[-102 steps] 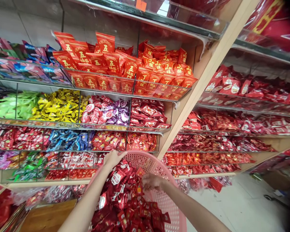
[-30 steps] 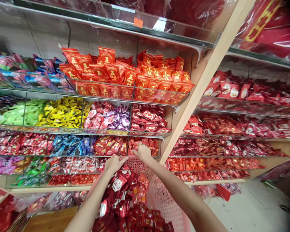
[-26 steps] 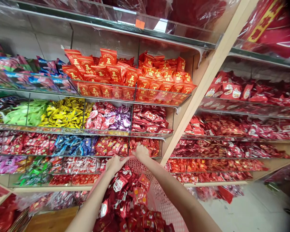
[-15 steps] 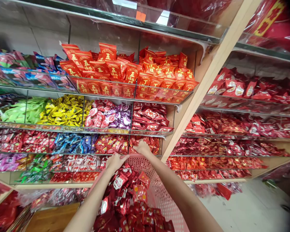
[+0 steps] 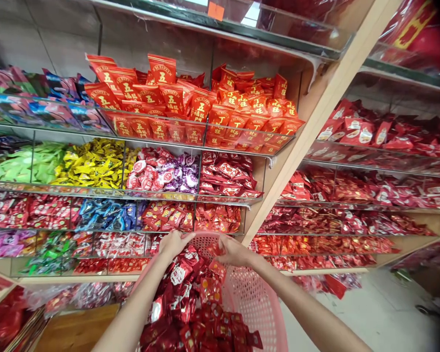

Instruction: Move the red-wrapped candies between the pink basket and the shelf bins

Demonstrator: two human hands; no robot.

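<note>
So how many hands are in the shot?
2. The left hand grips the far rim of the basket; the right hand is beside it, over the red packets. No others show.

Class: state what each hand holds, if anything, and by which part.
The left hand grips the pink basket by its far rim. The right hand seems to pinch a small red packet by its edge; blur leaves that unsure.

Left hand grips the pink basket rim.

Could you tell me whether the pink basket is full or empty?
Partly full: red wrapped candies heap on the left of the pink basket, while its right wall shows bare mesh.
</note>
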